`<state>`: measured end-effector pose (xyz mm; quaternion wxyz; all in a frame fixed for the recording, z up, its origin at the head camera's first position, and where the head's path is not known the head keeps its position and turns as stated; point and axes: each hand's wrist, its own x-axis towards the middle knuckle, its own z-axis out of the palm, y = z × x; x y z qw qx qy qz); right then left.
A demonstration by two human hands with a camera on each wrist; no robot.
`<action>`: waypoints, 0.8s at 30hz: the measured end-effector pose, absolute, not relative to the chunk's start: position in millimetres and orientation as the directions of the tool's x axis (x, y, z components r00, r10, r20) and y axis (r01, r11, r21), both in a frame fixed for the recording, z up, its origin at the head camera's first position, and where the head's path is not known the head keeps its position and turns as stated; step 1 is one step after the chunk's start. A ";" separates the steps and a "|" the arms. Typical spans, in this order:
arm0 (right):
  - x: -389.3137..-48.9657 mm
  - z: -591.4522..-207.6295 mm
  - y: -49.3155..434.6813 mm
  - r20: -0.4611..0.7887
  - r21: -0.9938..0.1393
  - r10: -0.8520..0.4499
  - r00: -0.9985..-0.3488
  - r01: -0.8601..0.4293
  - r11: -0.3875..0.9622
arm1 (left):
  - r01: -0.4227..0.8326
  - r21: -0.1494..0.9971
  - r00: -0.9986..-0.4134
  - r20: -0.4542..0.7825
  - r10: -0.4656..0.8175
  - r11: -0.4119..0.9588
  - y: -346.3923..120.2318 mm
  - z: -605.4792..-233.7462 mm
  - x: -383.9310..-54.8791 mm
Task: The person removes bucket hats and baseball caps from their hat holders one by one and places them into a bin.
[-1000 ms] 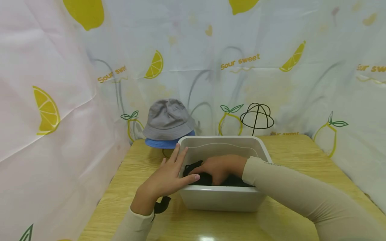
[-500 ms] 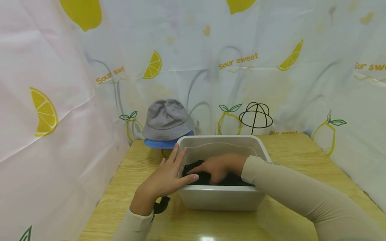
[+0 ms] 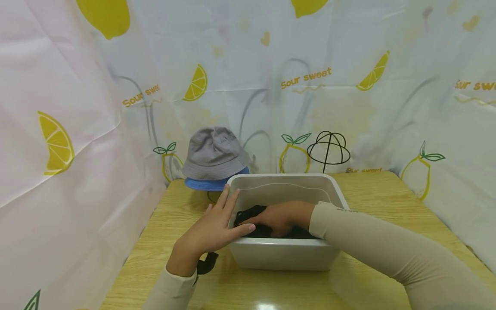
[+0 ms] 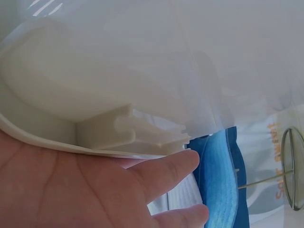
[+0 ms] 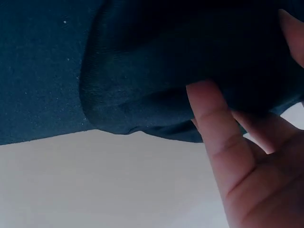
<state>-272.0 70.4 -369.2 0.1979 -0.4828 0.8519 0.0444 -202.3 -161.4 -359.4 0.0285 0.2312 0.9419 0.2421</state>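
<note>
A black cloth item (image 3: 252, 211) lies in the light grey plastic bin (image 3: 283, 255). Down inside the bin, my right hand (image 3: 280, 217) touches this cloth, index finger stretched toward the left wall. The right wrist view shows dark folds (image 5: 142, 61) with a seam, and the right hand's fingers (image 5: 216, 123) loosely bent against them, thumb apart. My left hand (image 3: 211, 230) rests against the bin's left rim with straight, spread fingers. From the left wrist, its palm (image 4: 90, 190) lies under the bin's rim (image 4: 66, 146).
Behind the bin at left, a grey bucket hat (image 3: 215, 153) sits over a blue hat (image 3: 205, 185) on a stand. A black wire hat stand (image 3: 329, 148) rises at the back right. All stand on a wood-grain table (image 3: 372, 193) before a lemon-print curtain (image 3: 240, 51).
My right hand shifts slightly within the bin, moving over the black cloth. The left hand and the bin keep their places; the view has tilted a little.
</note>
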 end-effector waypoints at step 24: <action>-278.6 -351.2 85.2 -0.312 -0.179 -0.780 -0.542 -0.773 0.609 | 0.393 0.495 -0.905 0.058 0.422 0.775 -160.4 -358.6 -201.9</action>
